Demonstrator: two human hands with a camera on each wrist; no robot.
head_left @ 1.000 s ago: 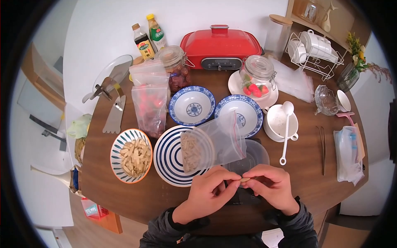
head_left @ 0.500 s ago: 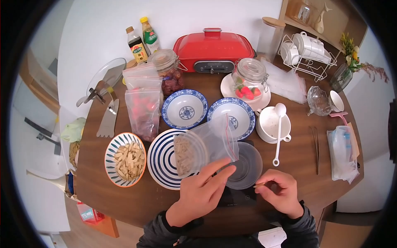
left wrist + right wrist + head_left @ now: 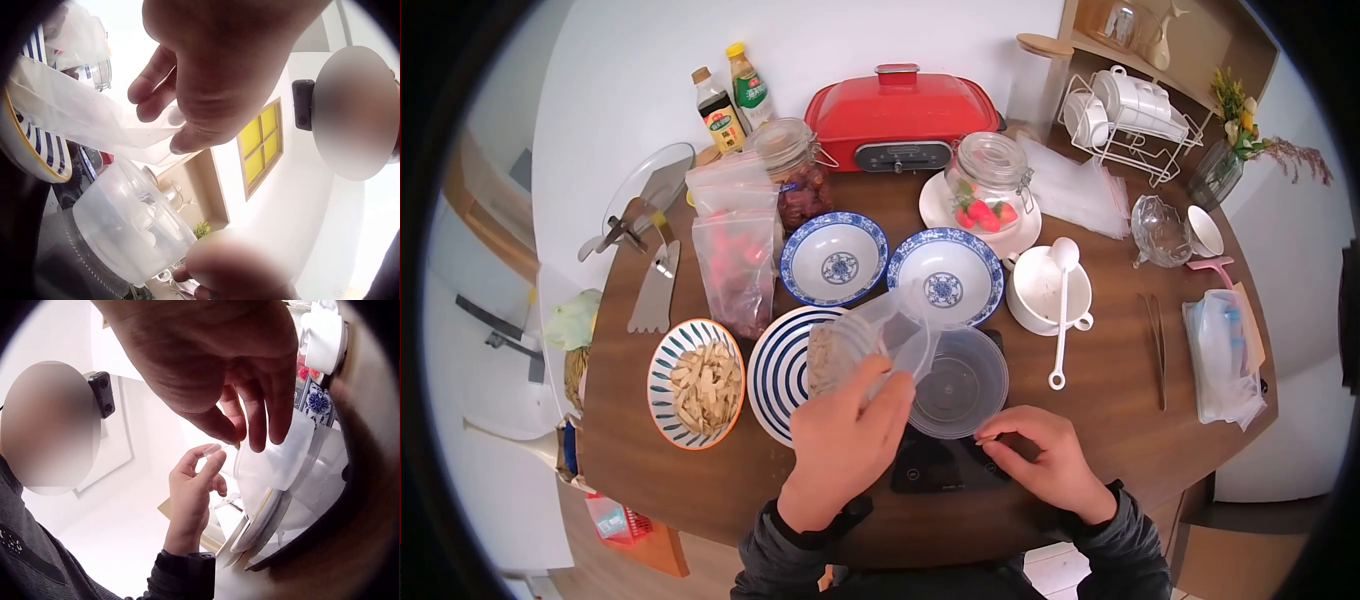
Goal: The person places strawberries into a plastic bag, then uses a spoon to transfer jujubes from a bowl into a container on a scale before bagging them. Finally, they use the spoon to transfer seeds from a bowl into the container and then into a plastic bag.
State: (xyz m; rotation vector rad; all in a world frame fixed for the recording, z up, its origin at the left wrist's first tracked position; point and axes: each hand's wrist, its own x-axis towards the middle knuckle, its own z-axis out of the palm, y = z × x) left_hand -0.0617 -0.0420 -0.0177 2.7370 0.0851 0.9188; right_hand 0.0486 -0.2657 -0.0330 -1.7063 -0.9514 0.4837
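My left hand (image 3: 845,440) pinches the open end of a clear zip bag (image 3: 905,325) between thumb and fingers; the left wrist view shows the bag (image 3: 81,115) stretched from the hand (image 3: 219,75). Pale slices lie in the bag's lower part, over a blue-striped plate (image 3: 768,378). Between the hands, a round clear container (image 3: 960,388) stands on a black scale (image 3: 935,477). My right hand (image 3: 1045,460) pinches a small pale slice (image 3: 984,440) at the container's near right rim; that hand (image 3: 212,369) hangs beside the container in the right wrist view.
A bowl of pale slices (image 3: 707,395) is at left. Behind stand two blue-patterned bowls (image 3: 840,268), bagged red fruit (image 3: 738,262), jars, bottles and a red cooker (image 3: 900,115). To the right are a white pot (image 3: 1030,300) with a spoon, tweezers (image 3: 1157,350) and packaged bags (image 3: 1222,355).
My hands have parted. The left has moved left and up onto the bag, taken hold of its open end and bent it; the right keeps the small slice beside the container.
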